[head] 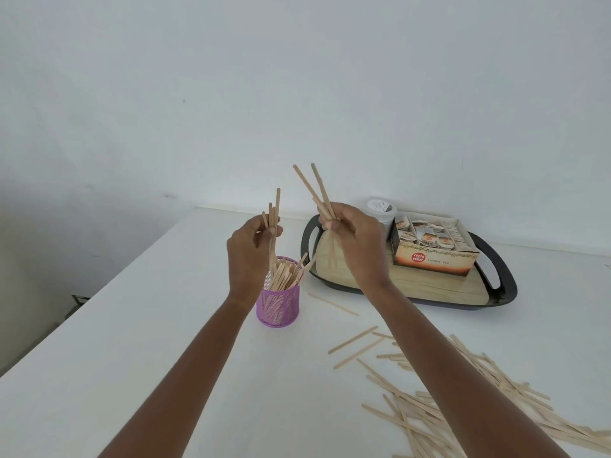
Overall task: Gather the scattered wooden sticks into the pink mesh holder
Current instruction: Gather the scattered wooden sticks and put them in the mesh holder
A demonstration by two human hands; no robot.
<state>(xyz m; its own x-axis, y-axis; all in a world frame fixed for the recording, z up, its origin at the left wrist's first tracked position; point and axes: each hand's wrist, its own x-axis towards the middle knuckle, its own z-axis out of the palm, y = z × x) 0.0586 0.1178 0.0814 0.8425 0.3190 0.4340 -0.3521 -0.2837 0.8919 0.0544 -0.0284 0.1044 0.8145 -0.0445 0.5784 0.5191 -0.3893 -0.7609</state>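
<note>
Centrally, the pink mesh holder [278, 305] stands upright on the white bench [132, 325]. It is a lilac-pink wire cylinder, already crowded with pale, flat stored sticks [284, 276] that fan out above its rim and show through the mesh.

Just above it, the left hand [249, 249] has its fingers curled round a small left bunch [274, 213] held nearly upright, with the lower ends reaching down to the holder's mouth. The right hand [353, 233] grips a right bunch [314, 186] that tilts leftward at the top, raised over the near left end of the tray [502, 282].

A single stick [332, 304] lies on the bench between holder and tray. Many more scattered sticks [446, 401] sprawl criss-crossed at the near right, partly hidden under the right forearm.

The tray, dark-rimmed with a wood-look floor, sits just beside the holder, its left handle close to the leaning stick tips. It carries an open tea box [433, 256] marked "Ginger tea", full of sachets, and a round tub [380, 209] behind it.
</note>
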